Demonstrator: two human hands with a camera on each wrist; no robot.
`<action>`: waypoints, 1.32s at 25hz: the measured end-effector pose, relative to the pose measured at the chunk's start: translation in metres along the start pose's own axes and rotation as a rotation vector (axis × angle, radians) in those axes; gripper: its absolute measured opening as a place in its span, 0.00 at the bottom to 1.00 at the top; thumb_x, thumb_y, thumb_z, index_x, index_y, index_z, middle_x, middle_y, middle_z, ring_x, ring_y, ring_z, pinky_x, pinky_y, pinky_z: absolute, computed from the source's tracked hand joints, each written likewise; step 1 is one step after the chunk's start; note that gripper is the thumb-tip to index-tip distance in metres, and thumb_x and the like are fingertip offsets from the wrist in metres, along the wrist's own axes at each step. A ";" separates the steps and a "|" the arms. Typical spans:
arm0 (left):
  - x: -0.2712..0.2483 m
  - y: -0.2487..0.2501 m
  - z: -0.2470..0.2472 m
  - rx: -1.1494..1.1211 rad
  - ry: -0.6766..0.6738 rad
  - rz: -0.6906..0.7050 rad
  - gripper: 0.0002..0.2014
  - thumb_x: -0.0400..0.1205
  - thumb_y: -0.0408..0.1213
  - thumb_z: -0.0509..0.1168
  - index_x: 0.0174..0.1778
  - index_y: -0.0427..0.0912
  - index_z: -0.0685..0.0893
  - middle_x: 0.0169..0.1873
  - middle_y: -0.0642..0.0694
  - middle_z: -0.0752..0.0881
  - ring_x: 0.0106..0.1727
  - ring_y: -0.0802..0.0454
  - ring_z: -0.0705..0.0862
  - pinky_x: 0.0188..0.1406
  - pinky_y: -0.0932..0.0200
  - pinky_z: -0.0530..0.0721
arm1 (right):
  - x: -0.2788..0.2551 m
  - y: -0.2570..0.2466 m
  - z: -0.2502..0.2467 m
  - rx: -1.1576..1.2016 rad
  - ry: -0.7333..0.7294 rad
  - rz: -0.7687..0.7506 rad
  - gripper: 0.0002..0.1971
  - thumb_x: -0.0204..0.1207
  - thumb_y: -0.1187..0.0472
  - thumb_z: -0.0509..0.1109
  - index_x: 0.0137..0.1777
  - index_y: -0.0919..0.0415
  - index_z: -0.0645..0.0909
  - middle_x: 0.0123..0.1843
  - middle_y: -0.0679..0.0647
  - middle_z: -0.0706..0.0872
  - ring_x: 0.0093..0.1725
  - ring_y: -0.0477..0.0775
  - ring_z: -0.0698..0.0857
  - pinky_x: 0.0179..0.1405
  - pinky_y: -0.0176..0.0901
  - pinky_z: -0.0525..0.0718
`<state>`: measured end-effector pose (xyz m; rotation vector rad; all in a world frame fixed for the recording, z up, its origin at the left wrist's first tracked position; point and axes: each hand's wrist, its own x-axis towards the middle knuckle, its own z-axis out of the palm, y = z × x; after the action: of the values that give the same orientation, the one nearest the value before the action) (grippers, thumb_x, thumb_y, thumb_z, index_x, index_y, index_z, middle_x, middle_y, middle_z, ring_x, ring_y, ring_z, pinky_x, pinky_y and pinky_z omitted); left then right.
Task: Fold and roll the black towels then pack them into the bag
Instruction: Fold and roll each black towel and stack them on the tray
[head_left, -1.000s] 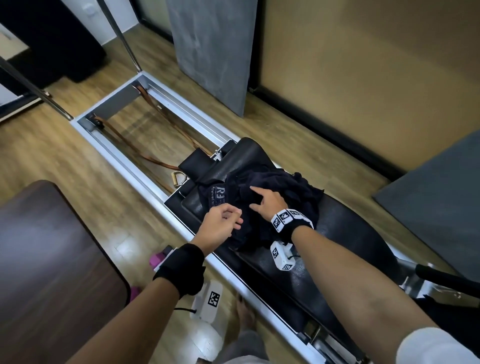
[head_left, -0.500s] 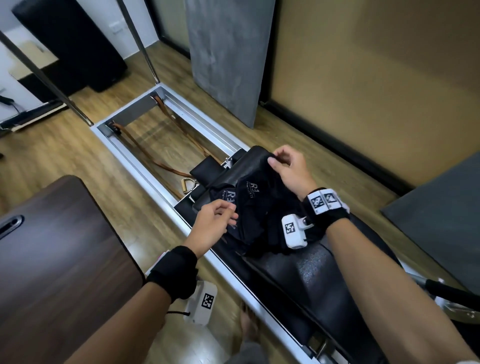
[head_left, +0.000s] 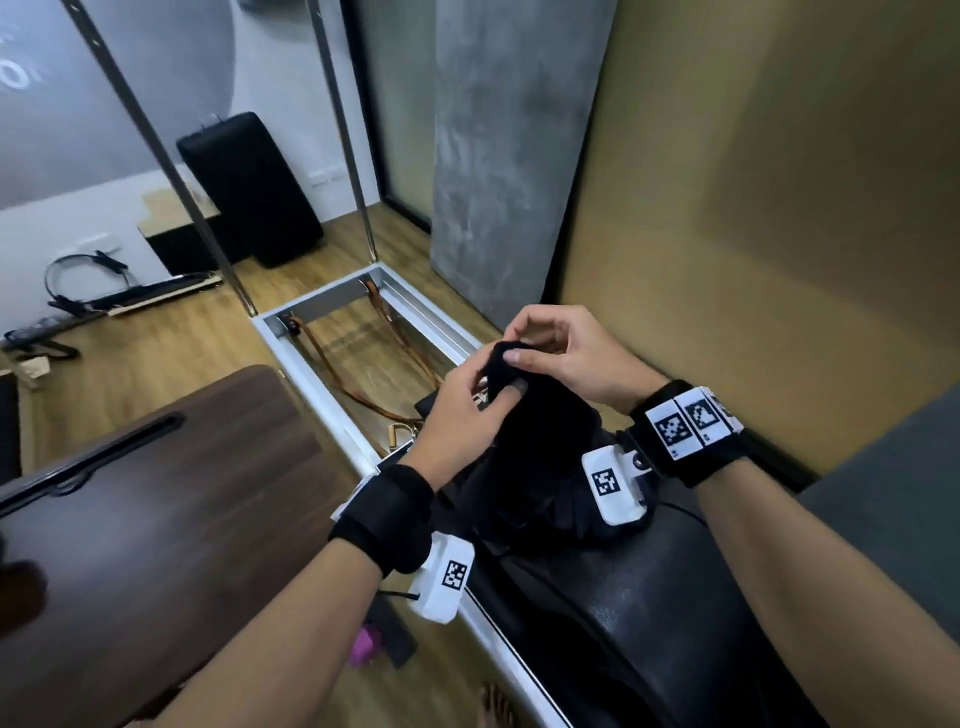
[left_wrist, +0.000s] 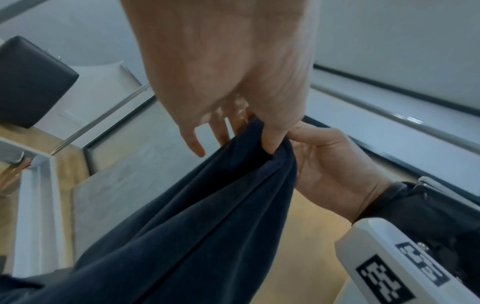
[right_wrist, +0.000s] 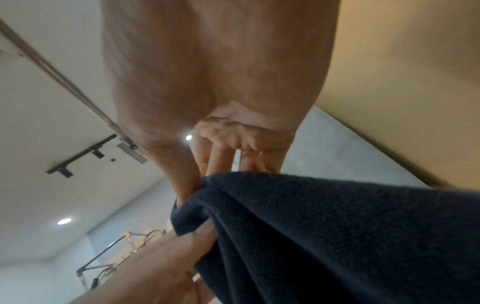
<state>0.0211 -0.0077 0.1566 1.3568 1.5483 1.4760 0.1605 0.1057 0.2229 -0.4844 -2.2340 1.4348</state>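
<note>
Fingers (head_left: 511, 387) of both hands pinch one bunched corner of the black towel (head_left: 540, 441) — we should slide them apart along the hem to spread it flat before folding.

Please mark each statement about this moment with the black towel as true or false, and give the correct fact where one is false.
1. Both hands pinch the black towel at its top. True: left hand, right hand.
2. The towel lies flat on the wooden floor. False: it hangs, lifted above the padded bench.
3. The towel is already rolled up. False: it hangs loose in folds.
4. Brown straps lie inside the metal frame. True.
</note>
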 end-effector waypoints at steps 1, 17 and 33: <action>-0.011 0.013 -0.008 -0.016 0.040 0.018 0.17 0.88 0.28 0.71 0.73 0.40 0.86 0.62 0.42 0.92 0.66 0.52 0.89 0.71 0.50 0.85 | -0.006 -0.016 0.008 -0.014 0.007 -0.023 0.06 0.82 0.72 0.75 0.52 0.76 0.82 0.47 0.73 0.90 0.46 0.52 0.86 0.52 0.42 0.82; -0.276 0.101 -0.160 0.179 0.742 0.045 0.09 0.83 0.26 0.72 0.51 0.44 0.94 0.46 0.51 0.95 0.53 0.51 0.93 0.59 0.42 0.91 | -0.086 -0.104 0.156 -0.451 -0.063 0.020 0.07 0.73 0.66 0.84 0.40 0.59 0.87 0.33 0.50 0.85 0.37 0.50 0.81 0.41 0.46 0.78; -0.362 0.149 -0.191 0.393 0.797 0.134 0.07 0.88 0.33 0.72 0.52 0.40 0.96 0.46 0.48 0.93 0.52 0.51 0.90 0.58 0.42 0.88 | -0.095 -0.187 0.305 -0.021 -0.318 -0.329 0.01 0.83 0.69 0.74 0.52 0.63 0.86 0.46 0.65 0.91 0.47 0.57 0.90 0.55 0.59 0.86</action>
<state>-0.0070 -0.4305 0.2580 1.1356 2.3748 2.0188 0.0669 -0.2502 0.2658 0.1155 -2.4302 1.3889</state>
